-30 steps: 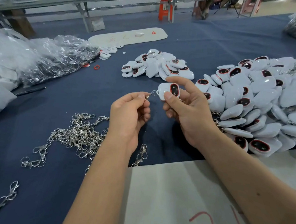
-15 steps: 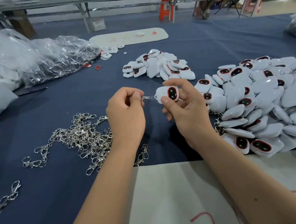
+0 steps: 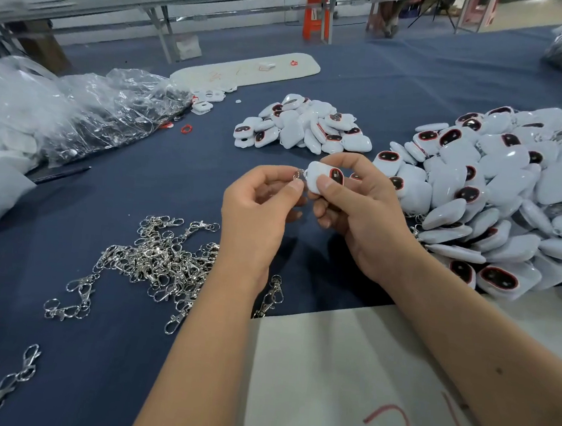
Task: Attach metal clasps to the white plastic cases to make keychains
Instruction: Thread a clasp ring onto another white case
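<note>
- Hands meet at the centre of the frame, above the blue table cloth (image 3: pixel 405 87).
- Right hand (image 3: pixel 362 213) pinches a white plastic case (image 3: pixel 320 179) between thumb and forefinger, its dark red-rimmed window facing up.
- Left hand (image 3: pixel 259 207) has thumb and forefinger closed on a small metal ring (image 3: pixel 298 175), which sits right at the left end of the case.
- Loose heap of metal clasps (image 3: pixel 158 263) lies lower left of centre, near the left forearm; one stray clasp (image 3: pixel 13 379) sits at the lower left corner.
- Big pile of cases (image 3: pixel 514 201) fills the right side; a smaller pile (image 3: pixel 305 126) lies above centre.
- Clear plastic bags (image 3: pixel 94 109) crowd the upper left.
- White board (image 3: pixel 343 373) lies under the right forearm at the bottom.
</note>
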A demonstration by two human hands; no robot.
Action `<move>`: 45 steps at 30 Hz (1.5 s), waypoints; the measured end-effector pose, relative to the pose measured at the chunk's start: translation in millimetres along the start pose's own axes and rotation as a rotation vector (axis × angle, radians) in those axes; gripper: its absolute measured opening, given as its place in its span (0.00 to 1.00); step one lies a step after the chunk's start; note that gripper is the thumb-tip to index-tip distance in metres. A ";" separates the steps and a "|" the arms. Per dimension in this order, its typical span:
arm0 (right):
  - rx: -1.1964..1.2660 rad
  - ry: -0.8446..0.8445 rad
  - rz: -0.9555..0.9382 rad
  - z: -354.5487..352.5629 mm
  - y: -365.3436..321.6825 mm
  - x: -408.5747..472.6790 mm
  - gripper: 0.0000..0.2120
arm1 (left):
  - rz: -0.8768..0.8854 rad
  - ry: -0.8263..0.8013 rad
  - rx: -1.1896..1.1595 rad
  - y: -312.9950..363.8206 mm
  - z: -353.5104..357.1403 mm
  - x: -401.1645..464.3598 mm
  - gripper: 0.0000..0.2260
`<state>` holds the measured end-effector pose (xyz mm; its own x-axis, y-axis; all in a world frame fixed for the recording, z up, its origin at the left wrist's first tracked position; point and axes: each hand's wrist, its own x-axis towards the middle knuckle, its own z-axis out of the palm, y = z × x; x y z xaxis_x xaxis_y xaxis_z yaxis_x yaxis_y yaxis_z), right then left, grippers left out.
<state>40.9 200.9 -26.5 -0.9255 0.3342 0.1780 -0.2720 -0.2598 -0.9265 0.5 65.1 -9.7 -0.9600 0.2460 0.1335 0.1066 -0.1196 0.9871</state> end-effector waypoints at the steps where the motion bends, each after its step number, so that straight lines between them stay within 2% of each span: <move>1: -0.001 -0.004 0.001 -0.1 -0.1 -0.2 0.07 | -0.003 0.005 -0.018 0.0 0.1 -0.3 0.05; 7: -0.060 -0.023 -0.002 0.4 1.8 -0.4 0.06 | 0.022 0.113 -0.102 -1.0 3.0 0.8 0.04; 11: -0.071 -0.017 0.012 0.4 2.9 -0.8 0.09 | 0.076 0.168 -0.070 -2.7 2.4 2.5 0.06; 17: 0.007 0.054 0.050 -0.1 0.5 -0.7 0.03 | 0.220 0.123 0.195 -6.6 -2.6 3.6 0.09; 29: 0.000 0.100 0.051 -1.1 1.4 -0.1 0.09 | 0.434 0.013 0.644 -4.9 -6.4 2.6 0.09; 34: -0.026 0.109 -0.021 -0.4 3.6 1.0 0.06 | 0.259 0.131 0.439 -5.0 -3.6 2.1 0.05; 38: -0.275 0.108 -0.126 1.1 6.1 -1.0 0.11 | 0.162 0.193 0.334 -5.3 -4.4 3.2 0.06; 42: -0.507 0.135 -0.203 4.8 8.8 -2.9 0.09 | 0.101 0.220 0.198 -3.8 -4.2 3.3 0.06; 45: -0.559 0.125 -0.201 5.7 8.6 -3.8 0.08 | 0.074 0.199 0.088 -1.6 -3.7 3.9 0.06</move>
<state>40.5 192.2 -33.2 -0.8230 0.4404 0.3587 -0.2272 0.3237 -0.9185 -4.4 62.7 -11.0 -0.9801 0.0436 0.1939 0.1920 -0.0435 0.9804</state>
